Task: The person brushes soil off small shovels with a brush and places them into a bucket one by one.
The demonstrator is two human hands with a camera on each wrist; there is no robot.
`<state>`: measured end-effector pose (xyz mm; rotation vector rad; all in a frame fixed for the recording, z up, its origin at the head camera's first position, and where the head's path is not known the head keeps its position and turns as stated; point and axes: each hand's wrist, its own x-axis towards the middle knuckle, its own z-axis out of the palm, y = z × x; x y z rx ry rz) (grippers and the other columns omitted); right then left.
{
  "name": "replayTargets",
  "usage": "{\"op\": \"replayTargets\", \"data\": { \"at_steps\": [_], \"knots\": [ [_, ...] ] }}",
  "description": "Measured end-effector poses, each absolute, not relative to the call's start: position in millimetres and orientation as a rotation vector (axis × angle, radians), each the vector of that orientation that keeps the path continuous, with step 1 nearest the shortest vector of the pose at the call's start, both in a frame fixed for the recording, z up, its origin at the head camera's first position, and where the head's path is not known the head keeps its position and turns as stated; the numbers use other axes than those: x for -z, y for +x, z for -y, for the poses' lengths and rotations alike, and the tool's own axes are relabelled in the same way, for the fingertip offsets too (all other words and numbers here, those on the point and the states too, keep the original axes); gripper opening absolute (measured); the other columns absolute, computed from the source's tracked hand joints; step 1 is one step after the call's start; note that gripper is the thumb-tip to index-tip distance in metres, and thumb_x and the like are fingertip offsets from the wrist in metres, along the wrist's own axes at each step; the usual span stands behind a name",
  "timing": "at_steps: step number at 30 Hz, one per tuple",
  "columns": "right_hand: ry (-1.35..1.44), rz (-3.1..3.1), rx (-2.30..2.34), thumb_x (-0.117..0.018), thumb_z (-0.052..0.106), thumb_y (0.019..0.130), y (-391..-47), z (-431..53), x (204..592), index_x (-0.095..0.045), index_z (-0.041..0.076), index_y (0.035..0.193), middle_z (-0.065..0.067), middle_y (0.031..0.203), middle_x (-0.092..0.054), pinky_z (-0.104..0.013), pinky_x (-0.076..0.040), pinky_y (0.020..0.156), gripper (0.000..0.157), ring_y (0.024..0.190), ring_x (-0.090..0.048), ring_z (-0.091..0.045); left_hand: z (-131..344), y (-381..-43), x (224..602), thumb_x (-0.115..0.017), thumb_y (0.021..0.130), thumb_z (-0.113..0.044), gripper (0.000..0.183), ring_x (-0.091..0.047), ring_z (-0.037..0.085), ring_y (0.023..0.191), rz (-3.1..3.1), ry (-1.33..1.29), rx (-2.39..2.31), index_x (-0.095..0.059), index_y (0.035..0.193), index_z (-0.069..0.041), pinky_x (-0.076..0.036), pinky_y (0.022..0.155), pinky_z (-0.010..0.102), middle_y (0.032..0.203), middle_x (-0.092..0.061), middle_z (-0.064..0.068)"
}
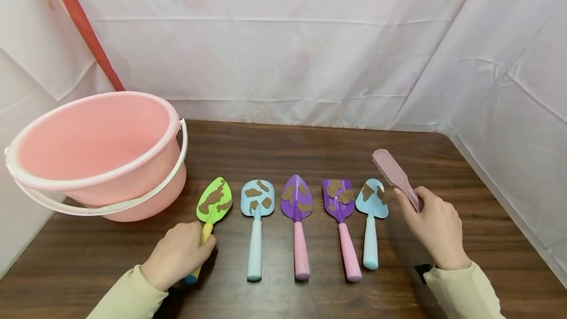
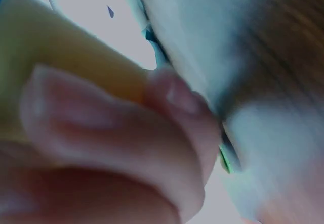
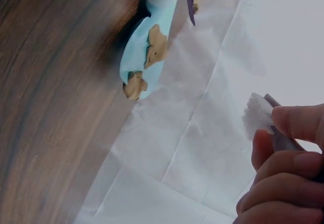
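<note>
My left hand (image 1: 178, 252) grips the yellow handle of a green trowel (image 1: 214, 200) that has brown patches on its blade. In the left wrist view, curled fingers (image 2: 116, 128) wrap that yellow handle (image 2: 66, 57). My right hand (image 1: 436, 225) holds a pink brush (image 1: 393, 169) by its handle, raised at the right of the row. White bristles (image 3: 257, 114) show in the right wrist view. Nearest to the brush lies a light blue trowel (image 1: 371, 206), also with brown patches.
Between the hands lie a blue square-ended trowel (image 1: 255, 240), a pointed purple trowel (image 1: 299, 235) and a square purple shovel (image 1: 345, 240), all brown-patched. A pink bucket (image 1: 146, 181) with a white handle stands at the left. White sheeting (image 1: 288, 63) hangs behind the wooden table (image 1: 283, 146).
</note>
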<state>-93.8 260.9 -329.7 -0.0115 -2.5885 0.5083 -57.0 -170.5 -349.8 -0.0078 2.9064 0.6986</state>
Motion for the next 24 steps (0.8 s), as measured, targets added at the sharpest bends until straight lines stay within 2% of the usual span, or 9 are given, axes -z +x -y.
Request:
{"op": "replayTargets", "data": {
  "at_steps": [2,7,12,16,24],
  "knots": [
    [0.024,2.570,-0.513,-0.066,0.032,0.088,-93.3,-258.7,329.5,-0.041,0.011,0.063,0.001,0.049,-0.033,-0.031,-0.023,0.042,0.041,0.043,-0.032,-0.016,169.0,-56.8,346.7,-0.056,0.082,-0.019,0.025,-0.044,0.015,0.042,-2.907,-0.029,-0.731,-0.046,0.062,-0.010,-0.036,0.041,0.029,0.051,-0.046,0.003],
    [0.136,2.533,-0.555,-0.068,0.028,0.088,-90.4,-253.3,328.6,-0.051,0.014,0.067,0.006,0.051,-0.030,-0.027,-0.023,0.044,0.030,0.045,-0.029,-0.008,164.6,-54.9,338.3,-0.056,0.082,-0.018,0.022,-0.045,0.015,0.041,-2.939,-0.050,-0.800,-0.047,0.064,-0.009,-0.037,0.042,0.029,0.051,-0.047,0.002],
    [0.223,2.511,-0.595,-0.070,0.025,0.086,-87.6,-246.2,324.2,-0.059,0.015,0.073,0.009,0.053,-0.031,-0.025,-0.023,0.044,0.020,0.046,-0.027,-0.003,158.8,-52.1,332.3,-0.055,0.084,-0.016,0.017,-0.046,0.013,0.037,-2.913,-0.055,-0.884,-0.047,0.073,-0.006,-0.039,0.042,0.028,0.057,-0.048,0.005],
    [0.258,2.506,-0.615,-0.070,0.023,0.087,-85.5,-240.4,320.5,-0.059,0.016,0.075,0.010,0.054,-0.031,-0.024,-0.023,0.044,0.018,0.046,-0.026,-0.002,153.8,-49.7,328.8,-0.055,0.085,-0.014,0.015,-0.046,0.010,0.030,-2.864,-0.063,-0.957,-0.046,0.077,-0.005,-0.041,0.040,0.027,0.058,-0.049,0.006],
    [0.331,2.494,-0.630,-0.070,0.018,0.086,-83.5,-231.8,315.9,-0.061,0.013,0.080,0.010,0.054,-0.031,-0.022,-0.022,0.043,0.012,0.047,-0.024,0.000,147.3,-48.5,322.9,-0.053,0.086,-0.012,0.012,-0.046,0.010,0.029,-2.834,-0.053,-1.027,-0.048,0.077,-0.005,-0.040,0.035,0.027,0.055,-0.049,0.005]
  ]
}}
